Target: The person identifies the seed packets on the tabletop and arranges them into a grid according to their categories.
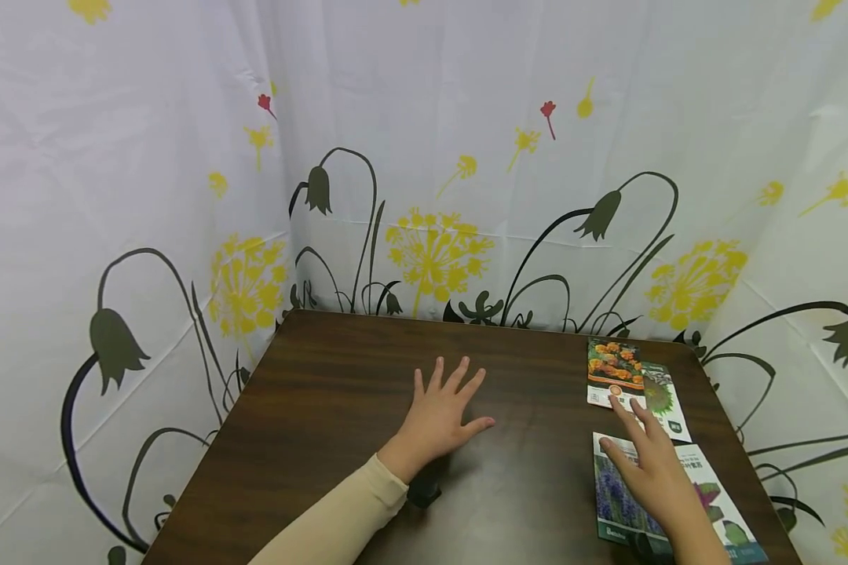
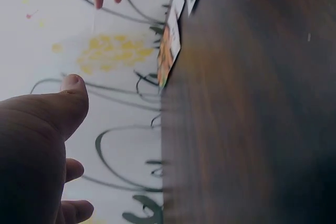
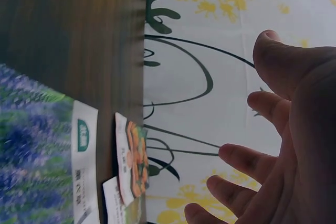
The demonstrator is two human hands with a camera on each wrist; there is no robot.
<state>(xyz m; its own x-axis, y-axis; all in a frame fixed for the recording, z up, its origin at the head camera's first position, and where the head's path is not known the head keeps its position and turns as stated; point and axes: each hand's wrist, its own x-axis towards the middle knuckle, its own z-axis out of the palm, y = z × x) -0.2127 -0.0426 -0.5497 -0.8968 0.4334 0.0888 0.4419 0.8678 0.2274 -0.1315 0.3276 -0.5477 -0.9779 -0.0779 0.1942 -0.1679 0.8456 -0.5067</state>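
Fingers spread, my left hand (image 1: 438, 416) hovers palm down over the middle of the table and holds nothing. My right hand (image 1: 653, 475), also free of any object, hangs with spread fingers above several flower seed packets on the right. Beneath it lie a packet with purple lavender (image 1: 618, 494) and one with a pink flower (image 1: 721, 502), partly hidden by the hand and forearm. Beyond its fingertips, a packet with orange flowers (image 1: 615, 365) overlaps one with a green plant (image 1: 664, 396). The right wrist view shows the lavender packet (image 3: 37, 145) large beside the raised hand.
The dark brown wooden table (image 1: 311, 392) ends at a white curtain (image 1: 438, 94) printed with yellow, red and dark green flowers, which hangs behind it and on both sides. A black wrist device (image 1: 424, 490) shows under the left wrist.
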